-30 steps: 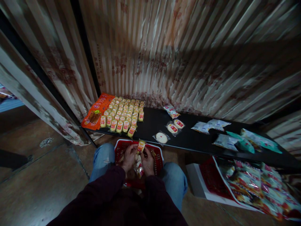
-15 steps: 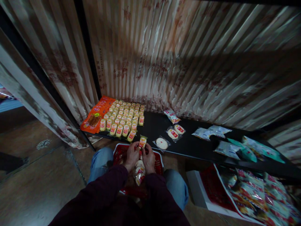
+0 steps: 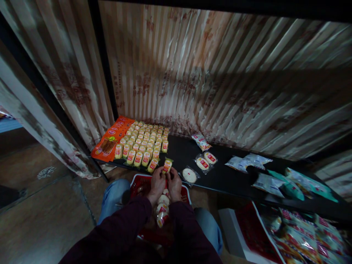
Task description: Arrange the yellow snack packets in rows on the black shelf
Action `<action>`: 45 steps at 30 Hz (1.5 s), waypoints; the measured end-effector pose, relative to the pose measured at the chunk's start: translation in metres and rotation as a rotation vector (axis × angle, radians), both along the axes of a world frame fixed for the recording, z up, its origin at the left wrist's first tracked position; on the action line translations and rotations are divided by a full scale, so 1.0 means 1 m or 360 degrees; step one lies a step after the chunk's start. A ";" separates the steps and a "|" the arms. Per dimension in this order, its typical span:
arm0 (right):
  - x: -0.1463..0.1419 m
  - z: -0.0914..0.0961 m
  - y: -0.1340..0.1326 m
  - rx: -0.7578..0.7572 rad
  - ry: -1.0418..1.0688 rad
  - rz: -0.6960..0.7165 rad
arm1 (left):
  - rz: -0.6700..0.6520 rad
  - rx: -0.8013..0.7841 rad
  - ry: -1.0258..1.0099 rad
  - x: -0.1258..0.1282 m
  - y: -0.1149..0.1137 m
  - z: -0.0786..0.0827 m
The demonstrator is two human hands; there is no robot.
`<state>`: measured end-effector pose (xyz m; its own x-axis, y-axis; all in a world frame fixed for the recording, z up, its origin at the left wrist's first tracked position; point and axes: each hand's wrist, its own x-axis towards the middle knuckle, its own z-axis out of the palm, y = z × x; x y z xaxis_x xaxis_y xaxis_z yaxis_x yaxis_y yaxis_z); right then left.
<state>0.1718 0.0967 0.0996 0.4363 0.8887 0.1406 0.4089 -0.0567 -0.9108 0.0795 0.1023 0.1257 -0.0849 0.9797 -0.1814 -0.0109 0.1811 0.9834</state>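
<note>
Pinching one small packet (image 3: 167, 165) between left hand (image 3: 156, 183) and right hand (image 3: 174, 182), both grasping it; near shelf edge (image 3: 220, 185); two round packs (image 3: 206, 160) right; red basket (image 3: 139, 180) beneath.

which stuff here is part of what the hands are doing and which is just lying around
In hand:
- left hand and right hand, both holding the small yellow packet
- rows of matching packets on the black shelf
- red basket on the lap, with more packets

Lying about:
- orange packs
- round cakes in clear wrap
- green and white bags
- snack bags on the floor
</note>
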 end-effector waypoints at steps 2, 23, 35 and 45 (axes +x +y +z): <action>0.000 0.001 0.006 -0.0002 -0.0032 0.0009 | 0.0021 0.0039 -0.0007 0.001 0.003 0.000; 0.011 -0.003 0.051 -0.0084 -0.0010 0.0013 | -0.0015 0.0102 -0.0023 0.020 0.032 0.002; 0.013 -0.004 0.072 0.0006 0.0158 0.0134 | 0.0030 0.0111 0.0217 0.035 0.044 0.005; 0.018 -0.009 0.091 -0.0064 -0.0023 0.0143 | 0.0053 0.0113 0.0331 0.041 0.054 0.000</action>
